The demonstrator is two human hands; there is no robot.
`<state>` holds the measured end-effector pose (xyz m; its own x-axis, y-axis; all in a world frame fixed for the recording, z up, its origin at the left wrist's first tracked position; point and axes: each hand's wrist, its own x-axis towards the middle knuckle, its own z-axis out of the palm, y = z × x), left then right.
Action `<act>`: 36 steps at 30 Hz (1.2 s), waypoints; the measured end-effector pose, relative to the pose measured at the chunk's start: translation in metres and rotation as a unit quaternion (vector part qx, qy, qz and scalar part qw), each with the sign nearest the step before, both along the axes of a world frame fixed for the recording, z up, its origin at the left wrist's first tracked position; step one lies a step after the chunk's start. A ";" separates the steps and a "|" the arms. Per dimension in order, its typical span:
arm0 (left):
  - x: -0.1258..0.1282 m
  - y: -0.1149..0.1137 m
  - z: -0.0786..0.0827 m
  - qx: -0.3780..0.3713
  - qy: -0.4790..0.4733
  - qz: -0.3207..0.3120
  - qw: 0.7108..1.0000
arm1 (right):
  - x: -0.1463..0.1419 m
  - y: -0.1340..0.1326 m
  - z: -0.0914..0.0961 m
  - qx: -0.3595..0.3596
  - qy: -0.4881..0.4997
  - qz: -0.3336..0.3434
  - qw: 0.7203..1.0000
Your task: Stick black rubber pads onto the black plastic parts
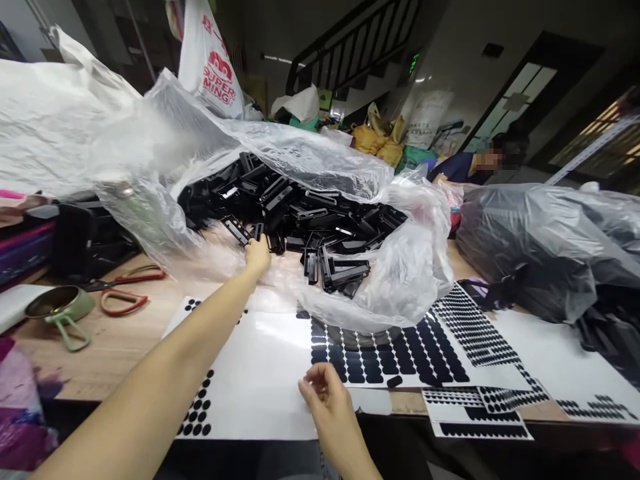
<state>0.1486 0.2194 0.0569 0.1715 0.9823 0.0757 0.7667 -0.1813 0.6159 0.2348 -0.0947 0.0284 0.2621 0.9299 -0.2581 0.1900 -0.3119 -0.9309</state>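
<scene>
My left hand reaches forward to the near edge of a heap of black plastic parts. Its fingers are closed on one black plastic part at the heap's edge. The heap lies inside a large clear plastic bag spread open on the table. Nearer to me, my right hand hovers over a white backing sheet, fingers loosely curled, with nothing visible in them. Beside it lies a sheet of black oval stickers, with one loose black sticker at its lower edge.
Red-handled scissors and a green cup lie on the left. More sticker sheets overlap on the right. Behind them bulges a filled grey plastic bag. A person is at the back right.
</scene>
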 end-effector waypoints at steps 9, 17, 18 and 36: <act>-0.132 -0.095 0.034 -0.062 -0.326 0.027 0.943 | -0.046 0.105 -0.007 0.139 -0.341 0.281 0.887; -0.189 -0.192 0.009 -0.293 -0.496 0.051 0.816 | -0.068 0.186 -0.022 0.079 -0.409 0.246 0.875; -0.192 -0.195 0.003 -0.298 -0.500 0.060 0.811 | -0.068 0.187 -0.022 0.078 -0.411 0.244 0.875; -0.203 -0.198 -0.018 -0.323 -0.518 0.102 0.786 | -0.096 0.177 -0.018 -0.008 -0.394 0.168 0.903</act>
<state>-0.0547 0.0214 0.0388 0.1810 0.8723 -0.4542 -0.2330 0.4867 0.8419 0.1387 0.0824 0.0105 0.0732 0.9890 -0.1287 0.8788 -0.1250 -0.4605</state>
